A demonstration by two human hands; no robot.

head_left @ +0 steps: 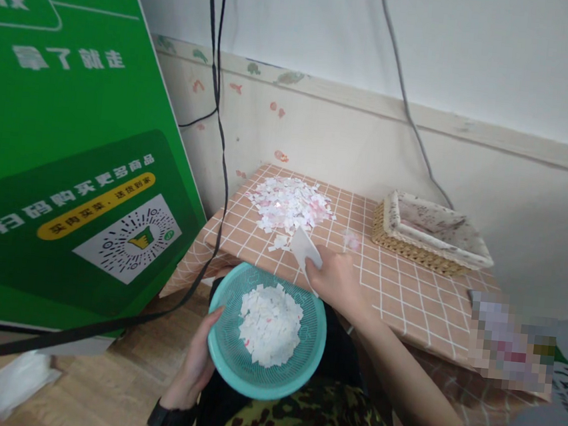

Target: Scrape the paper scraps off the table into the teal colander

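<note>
My left hand point(200, 349) grips the left rim of a round teal plastic colander point(313, 350), held at the table's front edge above my lap. A heap of small white paper scraps point(270, 325), with a few pink bits, lies in its bottom. In my right hand point(335, 278), pinched between thumb and fingers, is a flat white card point(304, 248). Its far end touches or nearly touches the near side of a pile of torn paper scraps point(289, 203) on the table. Some of my right fingers are hidden behind the card and hand.
A brown-and-white checked cloth covers the table point(396, 297). At its back right stands a wicker basket point(427, 237) with a fabric lining. A black cable point(223, 187) hangs on the left before a green printed cabinet point(72, 119). A white plastic bag point(24, 379) lies on the floor.
</note>
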